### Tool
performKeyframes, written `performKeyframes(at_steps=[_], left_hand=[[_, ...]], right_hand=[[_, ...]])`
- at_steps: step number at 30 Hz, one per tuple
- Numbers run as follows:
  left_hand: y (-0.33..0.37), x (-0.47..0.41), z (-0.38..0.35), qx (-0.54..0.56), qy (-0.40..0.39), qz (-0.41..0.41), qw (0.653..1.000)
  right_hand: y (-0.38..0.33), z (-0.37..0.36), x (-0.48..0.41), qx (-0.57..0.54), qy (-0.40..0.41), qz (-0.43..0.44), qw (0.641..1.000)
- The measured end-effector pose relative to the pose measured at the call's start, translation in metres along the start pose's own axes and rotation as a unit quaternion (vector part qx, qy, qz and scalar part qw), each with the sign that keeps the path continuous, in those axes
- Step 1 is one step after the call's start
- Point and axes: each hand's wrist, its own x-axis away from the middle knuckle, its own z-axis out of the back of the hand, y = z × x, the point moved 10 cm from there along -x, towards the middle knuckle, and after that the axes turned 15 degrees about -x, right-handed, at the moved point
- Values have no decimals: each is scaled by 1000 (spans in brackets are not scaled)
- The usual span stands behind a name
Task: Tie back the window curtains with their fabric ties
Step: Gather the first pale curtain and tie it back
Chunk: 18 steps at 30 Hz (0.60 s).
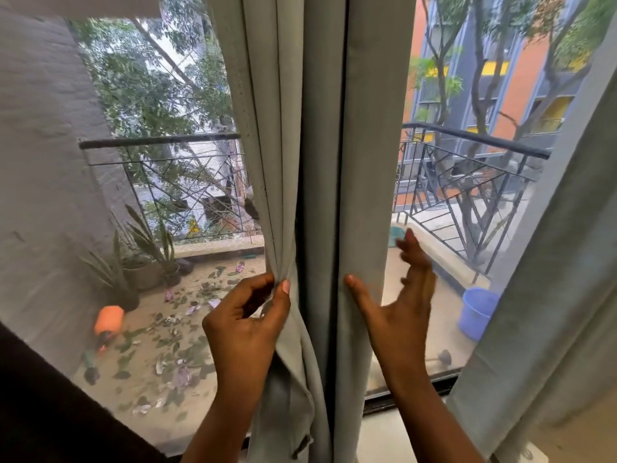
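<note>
The window [150,195] fills most of the view, with a balcony [430,295] outside it and a dark railing [467,182] along the balcony's edge. Two pale grey-green curtains hang in front of the glass. The middle curtain [320,145] hangs straight down the centre in long folds. The right curtain [551,295] slants down the right side, well apart from both hands.

The left hand [247,325] is at the middle curtain's left edge. Its fingers [257,282] are curled, and thumb and forefinger pinch a small bunch of folds together. Below the pinch the cloth runs down past the palm and wrist.

The right hand [397,315] is open at the same height, on the curtain's right side. Its thumb lies across the front of the cloth, with the tip touching it. Its fingers [414,255] are spread and blurred, just beyond the curtain's right edge, against the glass. Whether they touch the cloth cannot be told. A broad band of the curtain hangs between the two hands.

Low on the middle curtain, near the bottom of the view, sits a small dark-edged flap [302,444]. Whether it is a tie cannot be told.

On the balcony a blue bucket [477,312] stands at the right. Potted plants [143,255] stand at the left, above an orange can [108,319] and scattered leaves [160,329].
</note>
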Motion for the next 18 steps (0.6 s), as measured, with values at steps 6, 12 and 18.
performKeyframes(at_steps=[6,12,18], left_hand=[[-3,-3,6,8,8,-8,1000],[-10,-8,9,6,12,1,1000],[-12,-12,6,-2,23,-1,1000]], right_hand=[[14,20,-18,46,73,23,996],[-28,-9,-2,302,16,310,901],[1,-60,-17,334,-67,136,930]])
